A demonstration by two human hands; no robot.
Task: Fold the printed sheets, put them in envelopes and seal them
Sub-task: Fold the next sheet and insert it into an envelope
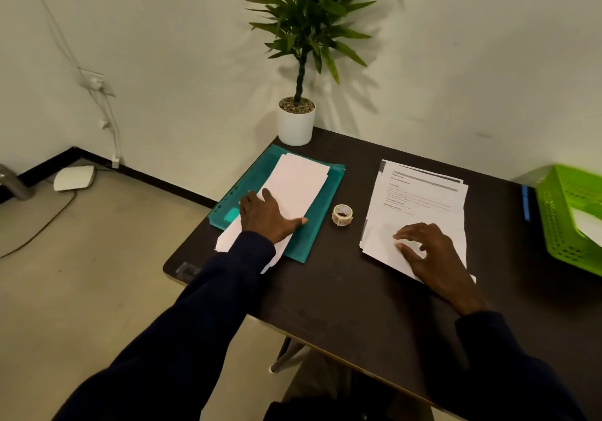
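Item, table [342,293]: dark top, carrying all the work. Item, printed sheets [420,199]: a loose stack lying flat and unfolded on the right half; we see no crease in any of them. Item, right hand [426,254]: on the near end of that stack, fingers bent with their tips on the top sheet; we cannot tell whether it pinches an edge or only touches. Item, envelopes [299,186]: a white pile on a teal folder [325,228] at the left, the near ones slid off toward the table's edge. Item, left hand [268,215]: released, lying flat on the envelopes with the thumb spread. Item, tape roll [342,214]: between the two piles, touching neither. Item, green basket [566,212]: far right, something white inside that we cannot identify. Item, potted plant [296,124]: back corner, just beyond the folder. Our judgement: the task stands at or near its start, with no sheet folded, none inserted and no sealed envelope in view; folding, filling and taping are all left.
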